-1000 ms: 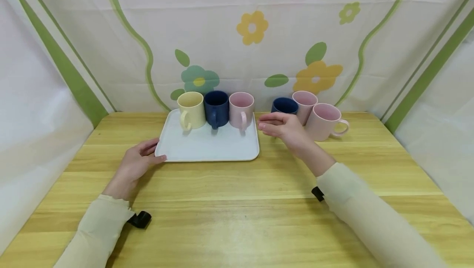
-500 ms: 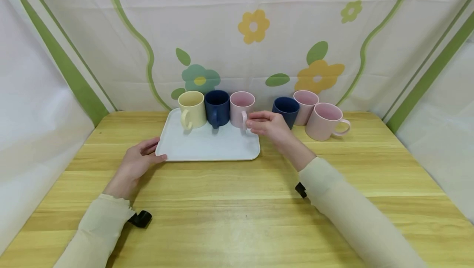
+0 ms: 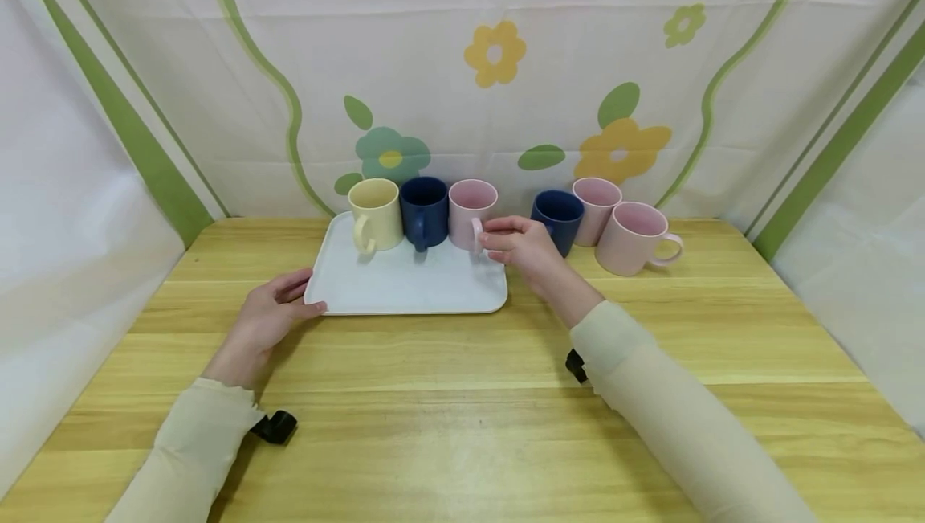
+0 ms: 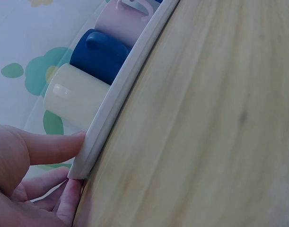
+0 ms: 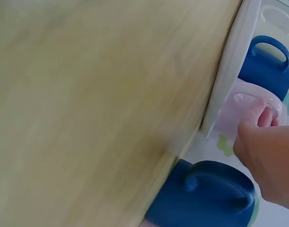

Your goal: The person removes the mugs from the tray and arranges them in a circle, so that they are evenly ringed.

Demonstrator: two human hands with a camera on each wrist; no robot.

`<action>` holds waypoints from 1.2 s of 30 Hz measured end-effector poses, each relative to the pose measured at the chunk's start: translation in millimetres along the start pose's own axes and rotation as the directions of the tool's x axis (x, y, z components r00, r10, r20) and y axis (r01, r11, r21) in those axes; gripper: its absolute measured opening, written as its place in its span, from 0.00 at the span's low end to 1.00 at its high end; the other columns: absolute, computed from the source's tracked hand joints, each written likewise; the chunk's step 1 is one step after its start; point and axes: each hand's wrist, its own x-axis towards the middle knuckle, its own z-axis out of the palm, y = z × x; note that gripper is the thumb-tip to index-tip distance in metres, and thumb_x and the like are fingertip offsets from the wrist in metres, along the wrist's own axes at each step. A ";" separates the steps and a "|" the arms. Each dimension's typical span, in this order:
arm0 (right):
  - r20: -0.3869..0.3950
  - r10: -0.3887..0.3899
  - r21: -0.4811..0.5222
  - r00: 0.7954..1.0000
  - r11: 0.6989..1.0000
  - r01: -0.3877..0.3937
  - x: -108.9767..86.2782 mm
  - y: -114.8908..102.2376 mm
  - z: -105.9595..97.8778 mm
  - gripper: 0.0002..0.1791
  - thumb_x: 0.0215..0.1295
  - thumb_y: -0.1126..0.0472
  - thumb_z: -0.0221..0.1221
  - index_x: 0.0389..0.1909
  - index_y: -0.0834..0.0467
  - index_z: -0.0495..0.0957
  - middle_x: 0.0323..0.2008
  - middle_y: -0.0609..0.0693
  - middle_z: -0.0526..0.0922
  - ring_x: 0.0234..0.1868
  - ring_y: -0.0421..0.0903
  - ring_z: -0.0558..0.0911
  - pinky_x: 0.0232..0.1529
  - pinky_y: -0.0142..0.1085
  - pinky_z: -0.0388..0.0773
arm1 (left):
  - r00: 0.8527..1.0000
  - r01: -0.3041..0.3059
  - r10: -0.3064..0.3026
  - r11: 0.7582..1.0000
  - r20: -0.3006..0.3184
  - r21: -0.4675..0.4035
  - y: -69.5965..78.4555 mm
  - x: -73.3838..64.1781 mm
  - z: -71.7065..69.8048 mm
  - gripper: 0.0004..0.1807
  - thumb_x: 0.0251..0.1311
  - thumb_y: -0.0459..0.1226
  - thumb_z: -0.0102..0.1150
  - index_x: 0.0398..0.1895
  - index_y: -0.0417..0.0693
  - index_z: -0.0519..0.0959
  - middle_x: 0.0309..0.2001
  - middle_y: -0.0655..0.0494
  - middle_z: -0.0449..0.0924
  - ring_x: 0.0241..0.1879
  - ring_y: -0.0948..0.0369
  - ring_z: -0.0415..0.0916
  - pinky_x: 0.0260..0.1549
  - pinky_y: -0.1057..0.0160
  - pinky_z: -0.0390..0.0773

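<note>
A white tray [image 3: 405, 286] lies on the wooden table with a cream mug [image 3: 377, 214], a navy mug [image 3: 425, 211] and a pink mug [image 3: 471, 214] standing upright in a row along its back. My left hand [image 3: 266, 316] pinches the tray's near left corner, thumb at the rim and fingers at its underside, as the left wrist view shows. At the tray's right end, my right hand [image 3: 526, 251] has its thumb and fingertips on the handle of the pink mug [image 5: 232, 111], pinching it. That mug rests on the tray.
To the right of the tray stand another navy mug [image 3: 560, 218], partly behind my right hand, and two pink mugs, one at the back [image 3: 596, 206] and one nearer [image 3: 630, 240] with its handle pointing right. A flowered curtain [image 3: 433, 65] hangs behind the table.
My right hand has moved left from in front of the loose navy mug to the handle of the pink mug on the tray. The left hand and the tray have stayed put.
</note>
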 end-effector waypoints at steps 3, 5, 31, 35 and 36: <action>0.030 0.037 -0.009 0.999 0.999 -0.037 4.3 0.8 -0.5 0.24 0.73 0.64 0.66 0.67 0.65 0.76 0.64 0.55 0.78 0.60 0.50 0.81 0.71 0.48 0.78 | 1.000 -0.002 0.002 1.000 0.000 -0.001 0.0 -0.3 0.0 0.45 0.71 0.37 0.68 0.86 0.46 0.55 0.83 0.40 0.59 0.80 0.45 0.60 0.48 0.82 0.70; 0.054 0.061 -0.015 0.997 0.998 -0.060 7.1 1.0 -0.2 0.25 0.73 0.63 0.65 0.68 0.65 0.76 0.65 0.55 0.77 0.61 0.51 0.80 0.72 0.49 0.77 | 1.000 -0.001 0.001 1.000 0.001 0.000 -0.2 -0.5 0.1 0.45 0.71 0.37 0.68 0.86 0.46 0.55 0.83 0.40 0.59 0.80 0.45 0.60 0.48 0.82 0.70; 0.205 0.098 0.073 0.974 0.991 -0.115 26.8 -0.3 12.8 0.22 0.84 0.58 0.51 0.66 0.69 0.75 0.47 0.53 0.87 0.53 0.46 0.85 0.79 0.51 0.67 | 1.000 -0.005 0.005 1.000 0.000 -0.013 1.7 -1.1 1.1 0.44 0.71 0.35 0.67 0.86 0.44 0.56 0.83 0.40 0.59 0.80 0.44 0.60 0.48 0.83 0.71; 0.204 0.106 0.062 0.973 0.991 -0.121 30.6 1.2 12.9 0.21 0.84 0.57 0.52 0.62 0.70 0.77 0.40 0.50 0.90 0.53 0.46 0.87 0.79 0.50 0.67 | 1.000 -0.009 0.009 1.000 -0.001 -0.019 0.3 -1.6 2.1 0.44 0.71 0.35 0.67 0.85 0.44 0.56 0.83 0.39 0.59 0.80 0.44 0.61 0.46 0.83 0.72; 0.208 0.102 0.060 0.973 0.991 -0.117 31.2 1.8 13.0 0.21 0.84 0.57 0.52 0.62 0.70 0.77 0.39 0.49 0.90 0.53 0.46 0.87 0.79 0.49 0.67 | 1.000 -0.008 0.008 1.000 -0.001 -0.018 0.2 -1.8 2.2 0.44 0.71 0.35 0.67 0.85 0.44 0.56 0.83 0.39 0.59 0.80 0.45 0.61 0.47 0.83 0.72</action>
